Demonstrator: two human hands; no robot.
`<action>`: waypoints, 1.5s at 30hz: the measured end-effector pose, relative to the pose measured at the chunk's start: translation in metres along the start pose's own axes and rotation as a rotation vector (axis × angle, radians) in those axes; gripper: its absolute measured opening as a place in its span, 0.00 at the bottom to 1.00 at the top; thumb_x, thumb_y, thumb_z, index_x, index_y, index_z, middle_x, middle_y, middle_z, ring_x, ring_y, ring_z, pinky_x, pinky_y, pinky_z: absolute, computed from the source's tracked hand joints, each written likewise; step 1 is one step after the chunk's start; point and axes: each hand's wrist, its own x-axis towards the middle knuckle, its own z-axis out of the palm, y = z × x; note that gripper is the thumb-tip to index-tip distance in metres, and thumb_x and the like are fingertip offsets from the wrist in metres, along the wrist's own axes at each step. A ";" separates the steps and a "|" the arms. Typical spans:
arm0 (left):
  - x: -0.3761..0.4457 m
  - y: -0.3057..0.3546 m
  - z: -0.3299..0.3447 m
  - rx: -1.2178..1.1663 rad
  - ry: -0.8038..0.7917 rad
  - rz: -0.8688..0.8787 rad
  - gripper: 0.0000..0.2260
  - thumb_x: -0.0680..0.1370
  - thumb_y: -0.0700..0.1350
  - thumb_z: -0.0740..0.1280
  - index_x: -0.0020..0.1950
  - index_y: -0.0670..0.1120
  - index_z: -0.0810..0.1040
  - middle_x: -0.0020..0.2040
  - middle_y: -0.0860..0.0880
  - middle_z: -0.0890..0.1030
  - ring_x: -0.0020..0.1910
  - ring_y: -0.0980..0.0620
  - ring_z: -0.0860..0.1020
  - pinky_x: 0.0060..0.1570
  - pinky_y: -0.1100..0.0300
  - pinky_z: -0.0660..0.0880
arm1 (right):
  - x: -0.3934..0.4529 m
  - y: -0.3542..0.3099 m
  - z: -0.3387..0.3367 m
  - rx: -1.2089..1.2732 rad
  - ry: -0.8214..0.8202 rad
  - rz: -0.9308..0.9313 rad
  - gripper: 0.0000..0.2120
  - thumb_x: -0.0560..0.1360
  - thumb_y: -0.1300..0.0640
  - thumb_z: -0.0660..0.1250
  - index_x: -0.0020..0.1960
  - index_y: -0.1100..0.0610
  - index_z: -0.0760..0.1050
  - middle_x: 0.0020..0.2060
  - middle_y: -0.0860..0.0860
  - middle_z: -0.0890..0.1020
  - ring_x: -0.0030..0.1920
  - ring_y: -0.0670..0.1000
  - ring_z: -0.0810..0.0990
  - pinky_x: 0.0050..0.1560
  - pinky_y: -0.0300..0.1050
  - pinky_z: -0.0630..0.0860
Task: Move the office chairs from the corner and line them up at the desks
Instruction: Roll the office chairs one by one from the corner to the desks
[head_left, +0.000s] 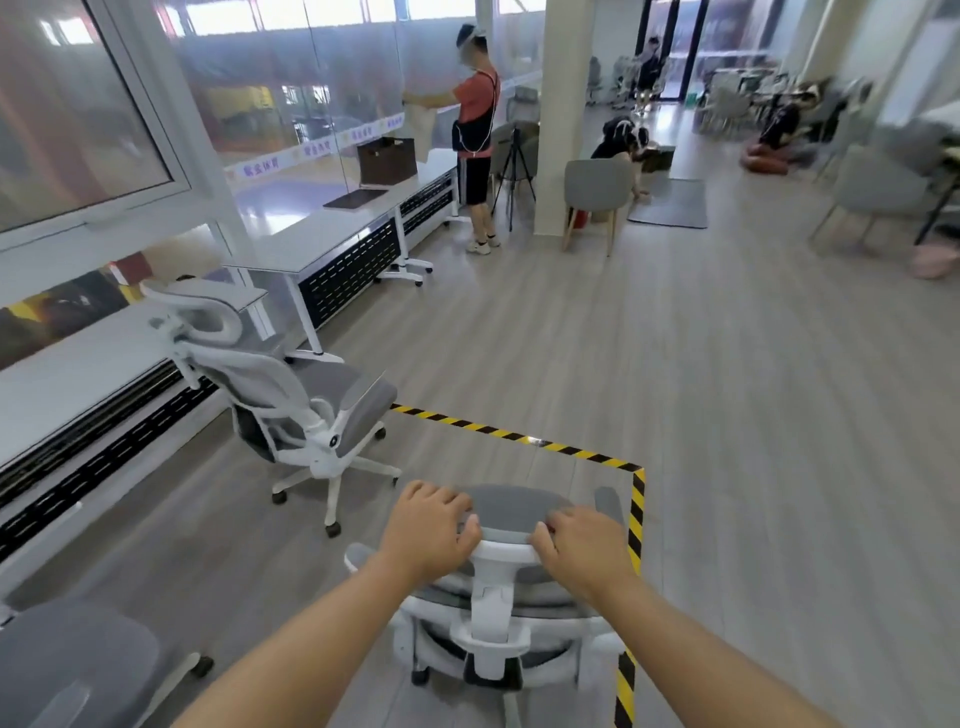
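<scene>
head view: both hands clasp the grey headrest (511, 506) of a white office chair (498, 618) on the wood floor, left hand (428, 530) and right hand (584, 545) each in a curled grip at its ends. a second chair (291, 384) stands beside the long white surface (332, 228), hazard tape (519, 439) between them.

Chairs (306, 395) on taped wood floor (727, 415)
</scene>
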 end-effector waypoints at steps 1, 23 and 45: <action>0.019 -0.008 0.005 -0.011 -0.011 0.008 0.18 0.78 0.56 0.54 0.48 0.50 0.81 0.43 0.53 0.82 0.41 0.51 0.76 0.51 0.53 0.71 | 0.016 0.004 0.001 0.000 0.015 0.011 0.22 0.77 0.42 0.49 0.35 0.50 0.75 0.29 0.46 0.75 0.30 0.46 0.72 0.26 0.35 0.63; 0.330 -0.088 0.081 -0.019 -0.277 0.122 0.23 0.75 0.61 0.42 0.42 0.50 0.71 0.40 0.53 0.76 0.43 0.51 0.73 0.52 0.53 0.68 | 0.277 0.115 0.020 -0.026 0.075 0.237 0.19 0.74 0.45 0.53 0.29 0.55 0.66 0.25 0.47 0.67 0.28 0.50 0.66 0.28 0.46 0.64; 0.369 0.120 0.070 -0.159 -0.495 0.743 0.20 0.83 0.55 0.50 0.72 0.49 0.68 0.68 0.47 0.71 0.64 0.44 0.71 0.63 0.48 0.68 | 0.104 0.173 -0.083 -0.136 -0.160 0.982 0.22 0.80 0.62 0.53 0.73 0.51 0.66 0.66 0.55 0.76 0.62 0.59 0.77 0.57 0.49 0.73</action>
